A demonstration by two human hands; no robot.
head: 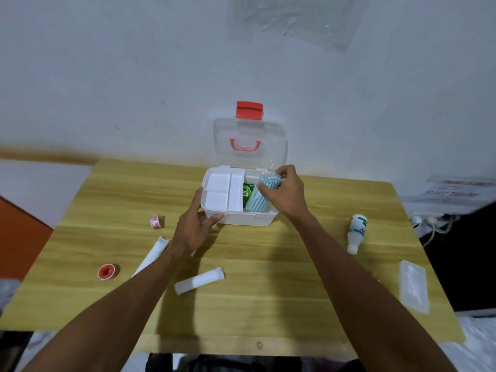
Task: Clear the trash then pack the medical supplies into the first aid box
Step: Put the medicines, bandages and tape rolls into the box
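Packing sits midway on the pale wood-grain table [268, 291]. The white plastic first aid box [249, 220] stands at the far edge of the table against the wall, and its clear hinged lid [249, 130] is propped upright with a red latch [249, 110] on top. A white divided tray [222, 193] fills the left part of the box. To the right of the tray a green packet [247, 193] lies in the open compartment.

The right grip [288, 194] is closed on a teal-and-white striped roll [261, 196], thumb at one side and fingers over its far end. The roll lies slanted in that same right compartment, just beside the green packet. The left grip [193, 229] holds the front left corner of the box, thumb against the front wall and fingers along the left side.

Other supplies lie loose on the table. A small pink patterned tape roll [157, 221] and a red tape spool [106, 271] lie to the left, well apart from the box. A long white wrapped roll [154, 255] is partly hidden by the left forearm, and a second white wrapped roll [198, 280] lies between the arms. A white plastic bottle with a green label [357, 232] lies on its side to the right, and a clear flat blister pack [413, 288] lies near the right edge.
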